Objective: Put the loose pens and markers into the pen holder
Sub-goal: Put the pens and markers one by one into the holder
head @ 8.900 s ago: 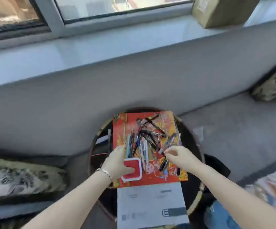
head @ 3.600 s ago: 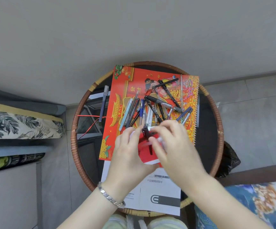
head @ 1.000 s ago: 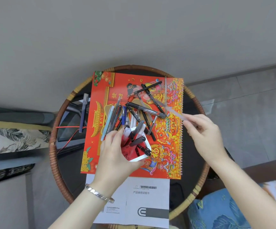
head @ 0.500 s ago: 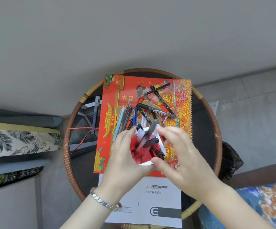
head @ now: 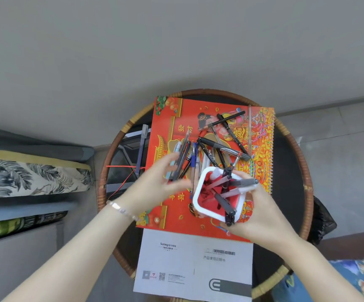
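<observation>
**Sam:** Where is all this?

**Mia:** On a round table (head: pixel 290 171) with a woven rim, next to a grey wall (head: pixel 176 40). A red calendar (head: pixel 168 123) lies on it. A white booklet (head: pixel 176 256) lies at the near end.

**Sam:** Is the job nearly done?

**Mia:** No, I think it is about a third done. A few markers (head: pixel 240 183) stick out of the pen holder (head: pixel 195 199). A big heap of loose pens (head: pixel 220 147) is on the calendar, just past the holder. One more pen (head: pixel 141 147) lies alone on the far left.

**Sam:** Who has the holder?

**Mia:** The right hand (head: pixel 264 212). Its fingers (head: pixel 255 192) curl round the right side of the holder and hold it over the calendar.

**Sam:** And the left hand (head: pixel 159 184)?

**Mia:** It is blurry. Its fingers (head: pixel 165 164) are right at the left bunch of pens, touching them or almost. I cannot tell if they have a pen.
</observation>
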A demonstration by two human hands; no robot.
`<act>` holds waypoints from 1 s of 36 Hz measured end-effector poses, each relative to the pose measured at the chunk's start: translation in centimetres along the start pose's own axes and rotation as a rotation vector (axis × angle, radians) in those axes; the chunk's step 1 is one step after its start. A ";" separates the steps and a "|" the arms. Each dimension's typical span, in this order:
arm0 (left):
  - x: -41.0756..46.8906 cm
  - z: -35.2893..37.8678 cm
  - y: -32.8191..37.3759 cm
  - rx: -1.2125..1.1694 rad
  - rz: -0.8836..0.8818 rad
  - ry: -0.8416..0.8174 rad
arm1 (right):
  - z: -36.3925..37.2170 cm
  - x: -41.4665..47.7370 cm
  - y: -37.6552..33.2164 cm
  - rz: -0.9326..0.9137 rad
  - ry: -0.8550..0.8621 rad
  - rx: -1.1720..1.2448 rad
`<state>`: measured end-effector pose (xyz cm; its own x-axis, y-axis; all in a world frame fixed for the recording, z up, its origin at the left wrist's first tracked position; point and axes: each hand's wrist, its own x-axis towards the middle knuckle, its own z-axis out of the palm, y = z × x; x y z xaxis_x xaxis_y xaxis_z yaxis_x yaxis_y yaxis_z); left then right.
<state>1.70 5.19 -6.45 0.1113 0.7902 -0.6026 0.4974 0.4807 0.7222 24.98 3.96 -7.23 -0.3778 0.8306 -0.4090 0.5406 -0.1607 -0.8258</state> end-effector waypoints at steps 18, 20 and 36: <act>9.2 -0.9 -5.9 0.236 -0.255 0.665 | -0.9 2.4 -1.3 0.031 0.068 0.089; 8.6 -0.1 -5.5 0.234 -0.151 0.595 | -0.9 2.1 -1.0 0.037 0.079 0.073; 7.1 3.0 -4.9 0.027 -0.235 0.407 | 0.7 -1.2 0.9 0.166 0.092 0.120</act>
<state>2.61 7.28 -15.32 -0.3509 0.7486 -0.5626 0.4914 0.6586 0.5699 25.42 2.44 -7.69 -0.2185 0.8317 -0.5105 0.4946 -0.3566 -0.7926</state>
